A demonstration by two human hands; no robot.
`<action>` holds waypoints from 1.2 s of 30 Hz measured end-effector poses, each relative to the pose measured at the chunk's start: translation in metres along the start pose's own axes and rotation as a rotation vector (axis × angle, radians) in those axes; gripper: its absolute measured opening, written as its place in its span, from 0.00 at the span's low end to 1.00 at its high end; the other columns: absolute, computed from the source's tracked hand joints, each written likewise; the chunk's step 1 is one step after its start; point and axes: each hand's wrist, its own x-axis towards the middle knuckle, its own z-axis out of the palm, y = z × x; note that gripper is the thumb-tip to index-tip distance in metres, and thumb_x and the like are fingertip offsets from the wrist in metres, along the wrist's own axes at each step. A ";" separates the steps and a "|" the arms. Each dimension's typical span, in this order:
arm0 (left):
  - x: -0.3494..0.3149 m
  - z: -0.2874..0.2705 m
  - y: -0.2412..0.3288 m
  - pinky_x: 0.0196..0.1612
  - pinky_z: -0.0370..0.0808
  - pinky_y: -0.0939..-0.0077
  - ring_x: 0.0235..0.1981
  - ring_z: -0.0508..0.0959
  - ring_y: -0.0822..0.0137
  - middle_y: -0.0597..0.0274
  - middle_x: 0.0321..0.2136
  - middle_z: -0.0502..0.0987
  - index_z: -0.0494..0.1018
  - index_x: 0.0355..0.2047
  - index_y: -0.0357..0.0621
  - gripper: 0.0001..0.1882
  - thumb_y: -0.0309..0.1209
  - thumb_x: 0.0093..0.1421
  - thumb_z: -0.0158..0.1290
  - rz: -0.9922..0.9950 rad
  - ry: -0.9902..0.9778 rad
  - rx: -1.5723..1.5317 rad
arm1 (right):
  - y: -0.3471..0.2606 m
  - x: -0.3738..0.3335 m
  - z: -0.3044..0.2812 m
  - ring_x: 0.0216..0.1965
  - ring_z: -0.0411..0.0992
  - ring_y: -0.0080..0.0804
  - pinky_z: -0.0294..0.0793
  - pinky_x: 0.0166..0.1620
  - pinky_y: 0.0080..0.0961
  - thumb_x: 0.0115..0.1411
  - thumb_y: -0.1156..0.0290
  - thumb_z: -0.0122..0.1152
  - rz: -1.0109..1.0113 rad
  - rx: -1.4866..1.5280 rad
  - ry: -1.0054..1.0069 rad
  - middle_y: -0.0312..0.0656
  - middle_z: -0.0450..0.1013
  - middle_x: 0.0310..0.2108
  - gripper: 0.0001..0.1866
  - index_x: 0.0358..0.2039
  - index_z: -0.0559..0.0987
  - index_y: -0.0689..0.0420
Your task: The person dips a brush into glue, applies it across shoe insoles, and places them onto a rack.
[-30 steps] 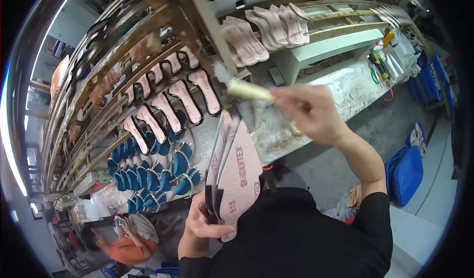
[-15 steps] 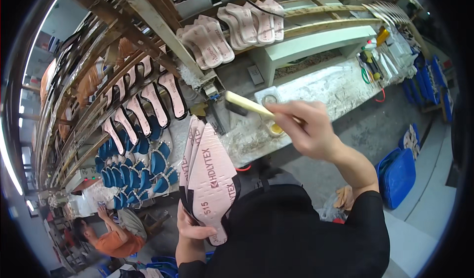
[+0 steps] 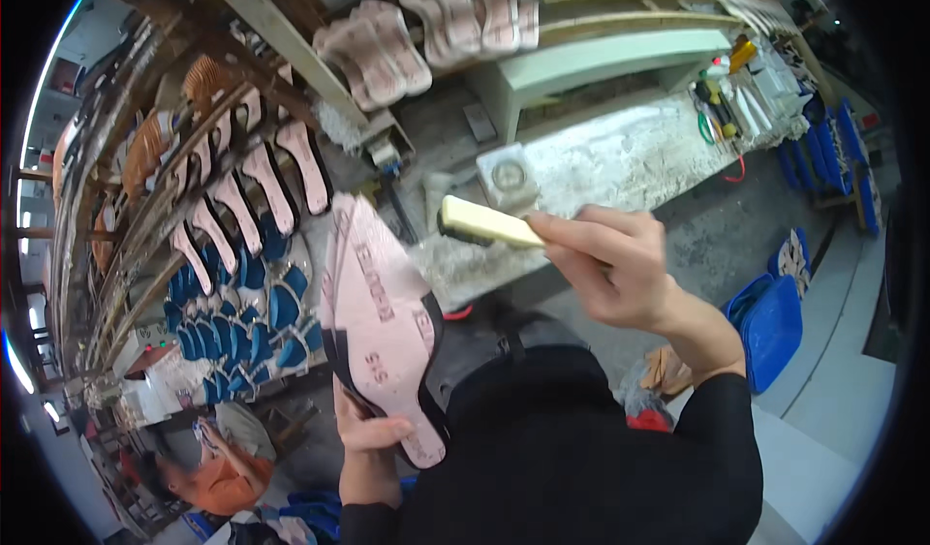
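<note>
My left hand (image 3: 373, 436) is closed around the narrow end of a few pink shoe insoles (image 3: 380, 317) with dark edges. They fan out slightly at the upper, pointed end, with the printed faces up. To the right, my right hand (image 3: 615, 269) pinches a brush (image 3: 492, 224) by its pale yellow handle. Its short dark bristles face down and point left. Brush and insoles are apart, with the brush above and to the right. Behind the brush, a squarish pale container (image 3: 508, 174) with a round opening sits on the bench.
The whitish worn bench (image 3: 620, 157) runs to the right, with scissors and tools (image 3: 712, 114) at its far end. Pink insoles (image 3: 373, 56) line the shelf and the left rack. Blue shoe parts (image 3: 228, 322) stand below. Blue bins (image 3: 770, 332) are at right; a person in orange (image 3: 228, 482) sits lower left.
The whole view has shifted a little, with the bench and racks sliding left and up. The brush has turned slightly in my right hand, showing more of its broad handle. Both grips stay the same.
</note>
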 end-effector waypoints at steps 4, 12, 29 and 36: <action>0.005 -0.008 -0.007 0.66 0.67 0.50 0.62 0.72 0.44 0.37 0.61 0.70 0.57 0.66 0.23 0.57 0.24 0.30 0.63 -0.002 -0.050 0.078 | -0.018 0.003 0.010 0.17 0.73 0.30 0.68 0.18 0.29 0.55 0.79 0.66 -0.123 -0.043 -0.330 0.38 0.74 0.21 0.20 0.50 0.84 0.55; -0.007 0.012 0.002 0.59 0.73 0.41 0.63 0.71 0.42 0.35 0.61 0.69 0.57 0.67 0.24 0.57 0.29 0.32 0.63 -0.054 0.043 0.183 | -0.022 0.044 0.010 0.19 0.74 0.36 0.72 0.23 0.30 0.58 0.80 0.67 -0.044 0.264 -0.358 0.43 0.78 0.24 0.15 0.46 0.84 0.59; -0.001 0.013 -0.006 0.37 0.81 0.69 0.39 0.82 0.58 0.45 0.47 0.78 0.64 0.63 0.33 0.35 0.53 0.72 0.37 -0.220 0.043 -0.236 | -0.024 0.044 0.035 0.23 0.74 0.38 0.71 0.29 0.32 0.55 0.80 0.69 -0.005 0.230 -0.640 0.44 0.78 0.25 0.16 0.45 0.86 0.57; 0.002 0.014 -0.012 0.40 0.80 0.71 0.38 0.81 0.60 0.46 0.46 0.79 0.68 0.60 0.32 0.35 0.54 0.75 0.35 -0.249 0.093 -0.252 | -0.029 0.050 0.035 0.26 0.77 0.45 0.75 0.31 0.35 0.56 0.77 0.69 -0.061 0.161 -0.706 0.45 0.78 0.26 0.14 0.44 0.86 0.56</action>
